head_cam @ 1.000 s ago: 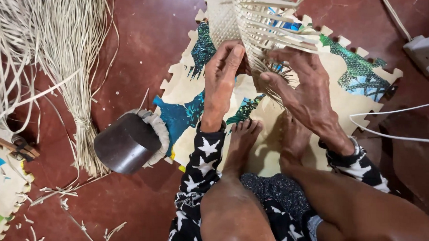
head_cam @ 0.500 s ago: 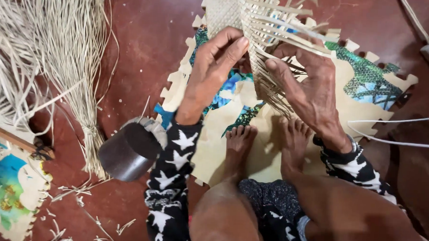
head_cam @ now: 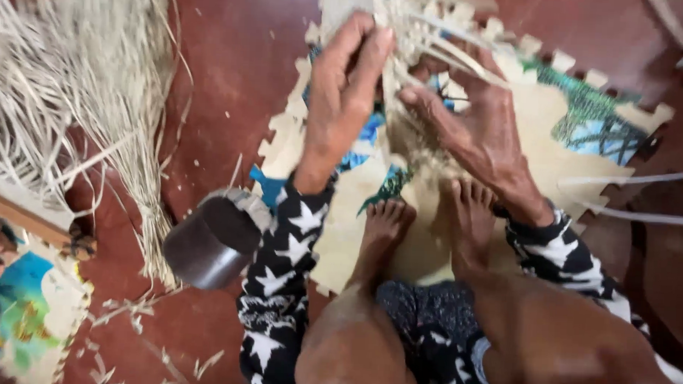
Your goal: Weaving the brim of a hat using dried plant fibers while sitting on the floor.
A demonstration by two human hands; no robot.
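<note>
Both hands close on the half-woven basket piece (head_cam: 413, 81), which stands at the far middle of the scene on the foam puzzle mat (head_cam: 541, 116). From the left, the left hand (head_cam: 343, 94) curls its fingers over the weave's far edge; the right hand (head_cam: 472, 128) presses in from the right, its fingers pinching loose pale strips (head_cam: 452, 59) that spring out toward the right. How tightly either hand holds is hard to judge, since the picture is blurred there

I judge the weave light and springy: thin flat strips, stiff enough to stand out on their own yet ready to bend, and likely to crease or split if folded sharply (dry fibre of this kind tends to be brittle). The woven body looks the firmest place to take hold, near the crossing points, with single strips pinched close to where they leave the weave so they do not whip free

Just nearer than the work, two bare feet (head_cam: 423, 225) rest on the mat, toes touching or almost touching the base of the weave. Star-patterned sleeves (head_cam: 286, 266) cover both forearms. To the near left of the mat lies a dark metal cup (head_cam: 211, 244) on its side on the red floor (head_cam: 232, 75). Farther left, a loose bundle of pale fibre strips (head_cam: 80, 92) spreads across the floor, well apart from the hands, and a second colourful mat (head_cam: 26, 325) sits at the near left corner
</note>
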